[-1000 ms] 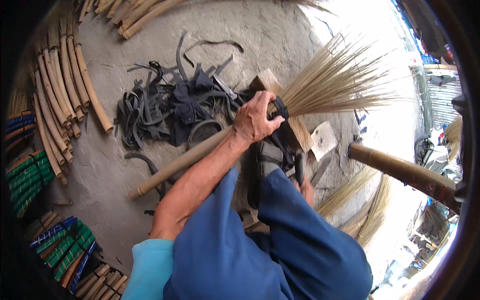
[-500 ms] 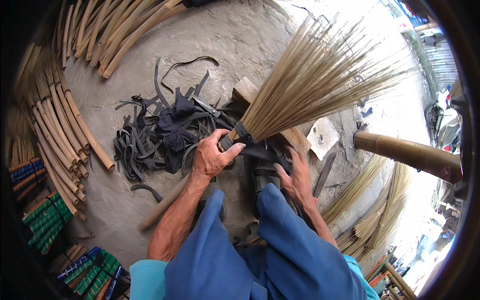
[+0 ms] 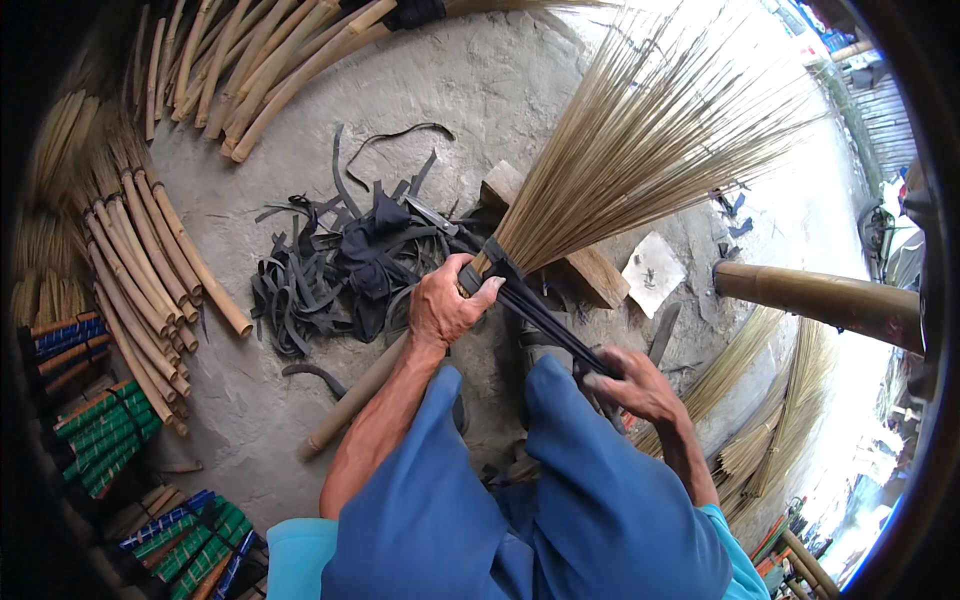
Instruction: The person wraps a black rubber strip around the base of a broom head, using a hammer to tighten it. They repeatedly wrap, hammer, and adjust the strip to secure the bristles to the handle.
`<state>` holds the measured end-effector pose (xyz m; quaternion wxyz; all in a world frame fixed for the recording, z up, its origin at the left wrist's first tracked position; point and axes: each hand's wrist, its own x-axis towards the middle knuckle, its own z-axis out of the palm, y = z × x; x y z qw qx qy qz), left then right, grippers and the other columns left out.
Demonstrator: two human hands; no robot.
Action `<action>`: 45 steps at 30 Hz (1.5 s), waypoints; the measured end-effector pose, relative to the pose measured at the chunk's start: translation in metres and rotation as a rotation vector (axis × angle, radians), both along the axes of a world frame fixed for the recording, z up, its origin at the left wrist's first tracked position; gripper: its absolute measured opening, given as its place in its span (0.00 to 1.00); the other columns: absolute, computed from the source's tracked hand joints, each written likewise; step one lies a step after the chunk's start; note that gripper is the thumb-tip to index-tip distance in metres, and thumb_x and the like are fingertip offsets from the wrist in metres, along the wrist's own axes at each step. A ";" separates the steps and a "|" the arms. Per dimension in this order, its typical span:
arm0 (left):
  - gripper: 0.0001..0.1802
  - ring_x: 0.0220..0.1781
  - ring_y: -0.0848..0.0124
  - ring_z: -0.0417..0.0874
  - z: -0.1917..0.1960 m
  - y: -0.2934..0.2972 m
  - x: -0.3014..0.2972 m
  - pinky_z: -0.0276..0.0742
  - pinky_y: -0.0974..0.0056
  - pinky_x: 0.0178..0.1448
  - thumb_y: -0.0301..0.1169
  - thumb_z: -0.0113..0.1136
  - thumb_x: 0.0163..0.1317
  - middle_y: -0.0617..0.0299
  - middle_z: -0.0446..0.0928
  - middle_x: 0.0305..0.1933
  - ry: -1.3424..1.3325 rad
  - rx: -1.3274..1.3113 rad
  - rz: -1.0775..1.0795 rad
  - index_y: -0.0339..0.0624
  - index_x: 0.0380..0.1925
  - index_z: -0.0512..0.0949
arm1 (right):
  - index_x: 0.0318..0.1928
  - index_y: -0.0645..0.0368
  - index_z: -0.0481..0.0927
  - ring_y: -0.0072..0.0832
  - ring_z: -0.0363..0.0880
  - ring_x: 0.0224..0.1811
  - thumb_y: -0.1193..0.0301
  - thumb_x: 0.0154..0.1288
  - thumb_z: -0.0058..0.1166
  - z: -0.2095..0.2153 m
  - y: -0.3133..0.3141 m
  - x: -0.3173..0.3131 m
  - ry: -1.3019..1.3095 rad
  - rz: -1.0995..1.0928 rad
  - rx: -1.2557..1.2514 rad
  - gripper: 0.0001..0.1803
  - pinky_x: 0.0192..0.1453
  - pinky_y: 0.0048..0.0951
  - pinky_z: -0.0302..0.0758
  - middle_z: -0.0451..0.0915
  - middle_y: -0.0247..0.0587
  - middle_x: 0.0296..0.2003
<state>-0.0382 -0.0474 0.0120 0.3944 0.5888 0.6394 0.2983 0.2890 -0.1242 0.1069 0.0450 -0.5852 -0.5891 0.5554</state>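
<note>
A fan-shaped bundle of dry broom bristles [image 3: 620, 160] spreads away from me toward the upper right. My left hand [image 3: 450, 305] is closed around its narrow bound end, thumb pressed near the black binding. From that binding a black rubber strip [image 3: 555, 330] stretches tight to my right hand [image 3: 640, 385], whose fingers are closed on it. A bamboo pole [image 3: 350, 400] slants under my left forearm; whether it joins the bundle is hidden. Beyond my left hand lies a heap of loose black strips [image 3: 300, 290], with scissors [image 3: 432, 215] at its edge.
A wooden block [image 3: 590, 275] lies behind the bundle's base, beside a pale sheet [image 3: 655, 270] and a blade [image 3: 664, 333]. Bamboo-handled brooms [image 3: 150, 260] lie at left, above green-wrapped handles [image 3: 105, 430]. Bristle bundles [image 3: 775, 420] and a thick bamboo post [image 3: 815, 293] are at right.
My right hand has moved right and toward me, drawing the strip out straight and tight. The left hand keeps its grip on the bundle. The whole view has shifted slightly.
</note>
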 end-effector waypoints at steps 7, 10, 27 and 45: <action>0.40 0.51 0.38 0.93 -0.003 -0.006 0.000 0.88 0.43 0.56 0.64 0.76 0.62 0.35 0.90 0.45 0.068 0.049 0.011 0.38 0.56 0.86 | 0.57 0.61 0.87 0.36 0.87 0.32 0.64 0.76 0.65 0.041 -0.028 0.016 -0.219 0.022 0.161 0.17 0.40 0.40 0.81 0.84 0.52 0.29; 0.41 0.51 0.39 0.93 0.002 -0.009 -0.001 0.88 0.43 0.56 0.64 0.76 0.62 0.36 0.91 0.45 0.116 0.055 0.027 0.38 0.57 0.86 | 0.56 0.63 0.89 0.27 0.85 0.33 0.63 0.76 0.66 0.095 -0.025 0.001 0.046 -0.166 -0.028 0.17 0.38 0.34 0.79 0.85 0.42 0.29; 0.45 0.58 0.42 0.93 -0.013 -0.016 -0.007 0.85 0.42 0.64 0.69 0.70 0.63 0.40 0.91 0.54 0.100 0.021 -0.017 0.40 0.62 0.84 | 0.60 0.56 0.86 0.48 0.89 0.50 0.74 0.79 0.52 -0.026 -0.234 0.259 -0.468 -0.446 0.421 0.16 0.54 0.47 0.84 0.89 0.56 0.45; 0.46 0.62 0.41 0.91 -0.017 -0.021 -0.007 0.84 0.43 0.68 0.70 0.71 0.62 0.38 0.91 0.55 0.111 0.034 0.001 0.41 0.62 0.85 | 0.58 0.62 0.87 0.22 0.80 0.36 0.82 0.70 0.50 0.251 -0.164 0.005 -0.628 -0.432 1.096 0.21 0.37 0.29 0.78 0.81 0.30 0.35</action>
